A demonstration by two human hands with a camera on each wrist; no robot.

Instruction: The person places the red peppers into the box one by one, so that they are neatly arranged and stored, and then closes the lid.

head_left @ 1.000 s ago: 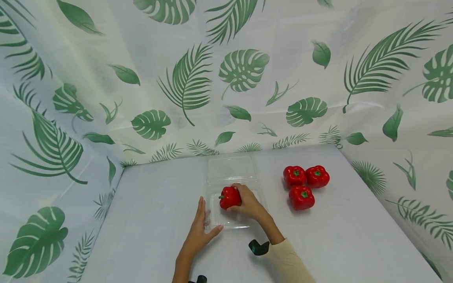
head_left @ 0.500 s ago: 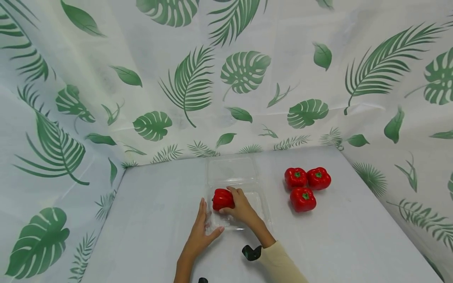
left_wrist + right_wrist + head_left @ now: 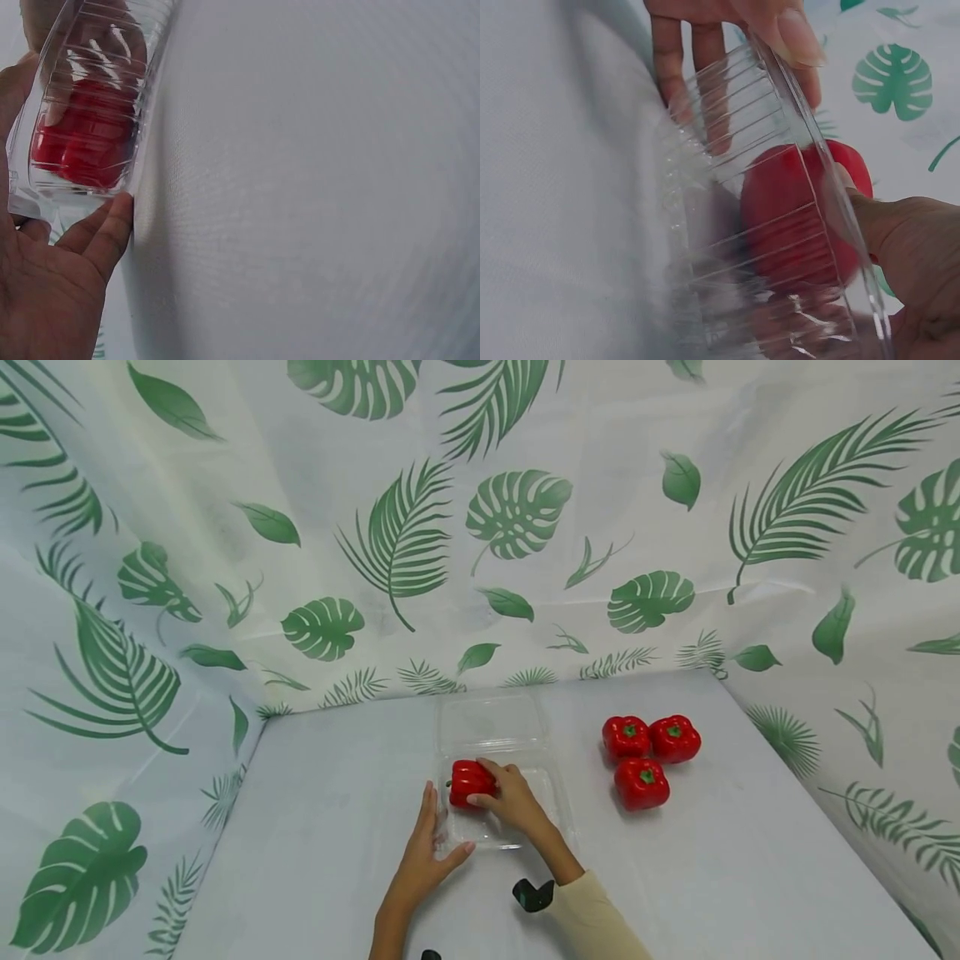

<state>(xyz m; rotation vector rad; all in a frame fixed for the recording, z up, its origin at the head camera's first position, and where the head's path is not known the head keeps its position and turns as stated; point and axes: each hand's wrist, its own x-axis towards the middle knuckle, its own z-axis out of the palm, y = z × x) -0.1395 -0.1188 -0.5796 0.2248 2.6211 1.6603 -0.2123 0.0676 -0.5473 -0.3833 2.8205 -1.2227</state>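
Note:
A clear plastic clamshell container (image 3: 531, 842) lies on the table with its lid (image 3: 491, 718) folded back away from the person. In the left part of its base a red bell pepper (image 3: 469, 783) lies on its side, stem pointing left. My right hand (image 3: 517, 797) holds this pepper from the right, thumb on the near side and fingers at the far side; the container's ribbed wall (image 3: 739, 150) stands in front of it in the right wrist view. Along the container's left side, my left hand (image 3: 420, 852) rests with straight fingers, its thumb at the near rim.
Three more red bell peppers stand grouped on the table's right: a left rear one (image 3: 626, 738), a right rear one (image 3: 676, 739) and a nearer one (image 3: 641, 783). Behind the white table (image 3: 322, 793) hangs a leaf-printed sheet (image 3: 570, 635).
The right hand has moved left with the bell pepper, from the middle of the base to its left side. In the last half second its thumb has shifted slightly. The left hand stays put.

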